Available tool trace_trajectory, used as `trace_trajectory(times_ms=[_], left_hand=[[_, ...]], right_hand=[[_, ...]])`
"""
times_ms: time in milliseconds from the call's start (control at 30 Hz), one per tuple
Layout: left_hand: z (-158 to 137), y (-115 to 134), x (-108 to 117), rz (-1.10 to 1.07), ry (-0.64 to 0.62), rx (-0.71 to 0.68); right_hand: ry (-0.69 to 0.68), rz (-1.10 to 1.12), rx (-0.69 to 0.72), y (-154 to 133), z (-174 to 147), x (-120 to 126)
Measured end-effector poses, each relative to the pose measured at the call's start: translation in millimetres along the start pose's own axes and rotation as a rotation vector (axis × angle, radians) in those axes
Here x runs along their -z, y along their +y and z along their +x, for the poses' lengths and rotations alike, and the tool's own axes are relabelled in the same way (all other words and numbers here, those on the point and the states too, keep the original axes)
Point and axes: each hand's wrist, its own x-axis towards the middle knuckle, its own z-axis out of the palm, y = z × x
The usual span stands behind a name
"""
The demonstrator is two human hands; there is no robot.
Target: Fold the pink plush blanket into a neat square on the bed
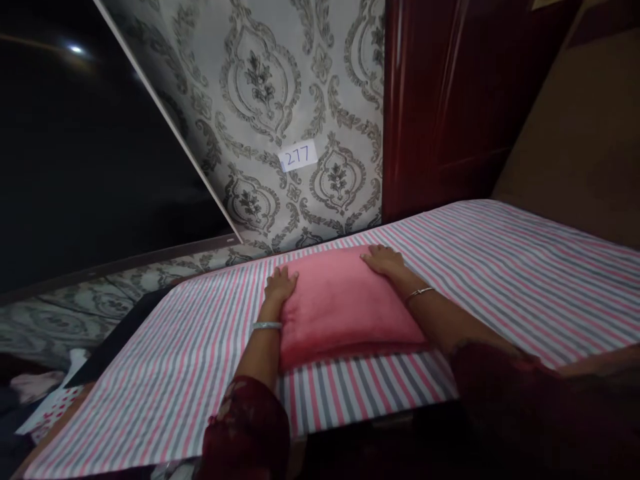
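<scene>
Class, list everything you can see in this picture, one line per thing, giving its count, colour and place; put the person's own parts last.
pillow: one, pink, lying flat on the bed sheet near its middle.
bed sheet: one, pink, grey and white stripes, covering the bed.
wallpaper: one wall, grey floral pattern, behind the bed.
paper label: one, white, reads 277, stuck on the wallpaper.
wooden panel: one, dark red, right of the wallpaper.
bangles: two, silvery, one on each wrist.
left hand: flat on the pillow's far left corner.
right hand: flat on the pillow's far right corner.
</scene>
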Motion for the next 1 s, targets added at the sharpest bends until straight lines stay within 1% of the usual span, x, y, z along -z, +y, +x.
trace_trajectory(times_ms=[100,200,233,300,367,467,567,667,700,767,833,933,1000], left_hand=[[-13,-21,4,-0.046,-0.029,-0.037],[-37,-47,4,-0.152,-0.001,-0.052],[-46,-55,2,-0.231,0.018,-0.047],[-66,-70,-2,-0.461,0.04,-0.005],[-83,-79,-5,-0.708,0.023,0.059],[-103,-78,-2,-0.977,-0.043,0.104],[-114,-66,4,-1.109,-0.133,0.096],[-120,-59,5,-1.149,-0.14,0.104],[-121,-58,4,-1.152,-0.137,0.088],[-122,-59,1,-1.163,-0.154,0.02],[-122,-59,-2,-1.168,-0.179,-0.023],[-123,-57,-2,-1.164,-0.128,-0.017],[-125,-57,-3,-1.177,-0.079,-0.034]], right_hand=[[-0.057,0.03,-0.015,30,-15,6],[-0.007,0.129,0.031,62,-43,0],[0.025,0.19,0.067,72,-54,-4],[0.078,0.323,0.156,87,-77,-14],[0.103,0.418,0.214,94,-95,-23],[0.113,0.49,0.202,92,-110,-27],[0.092,0.553,0.151,86,-113,-26],[0.037,0.633,0.073,84,-112,-26],[0.016,0.659,0.057,83,-113,-26],[-0.024,0.733,0.06,81,-114,-23],[-0.077,0.856,0.1,77,-117,-16],[-0.14,1.008,0.11,71,-118,-1],[-0.107,0.976,0.081,72,-117,5]])
